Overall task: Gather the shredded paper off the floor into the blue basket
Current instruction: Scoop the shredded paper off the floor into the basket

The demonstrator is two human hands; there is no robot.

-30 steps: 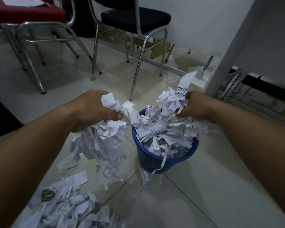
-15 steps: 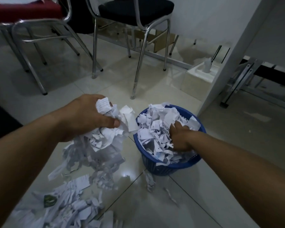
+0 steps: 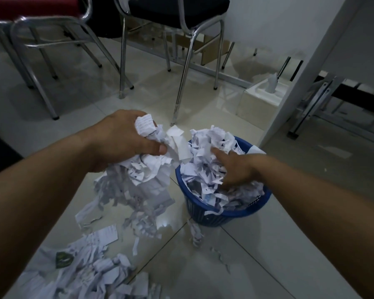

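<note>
1. Nearest, note the floor heap (image 3: 91, 270) of shredded paper, lying to the near left of the blue basket (image 3: 205, 214) and well apart from it. Judge the task as partway done, with plenty left to gather.
2. Just in front of the basket's base, mind the stray shreds (image 3: 195, 233) on the floor (image 3: 268, 255). Save those for a final sweep.
3. Left of the basket, just beside its rim, find the left hand (image 3: 125, 143) gripping a big clump (image 3: 143, 175) of strips, with the thumb across the front and a long tail dangling toward the floor.
   - Lift until that tail clears the rim, then carry it over the middle of the basket.
   - Loosen the fingers only once the clump is above the opening; otherwise expect strips to snag and spill outside.
4. Inside the basket, see the right hand (image 3: 238, 169) lying palm down on the paper. One straight digit shows, the other fingertips are sunk among the shreds, and nothing appears to be held.
   - Press straight down at the centre to pack the load.
   - Draw the hand aside so the clump has room to drop.
5. Look at the basket's contents (image 3: 205, 147): white shreds mounded above the rim at the far side, with a few strips hanging over the near edge.
   - Expect springy paper to rebound, so tamp after each handful.
   - Avoid pushing off-centre, since so light a basket would probably tip.
6. Beyond the basket, to the far right, pass over the white tissue box (image 3: 261, 100). Farther back, pass over the chrome-legged chairs (image 3: 181, 9) too; neither is needed for this step.
</note>
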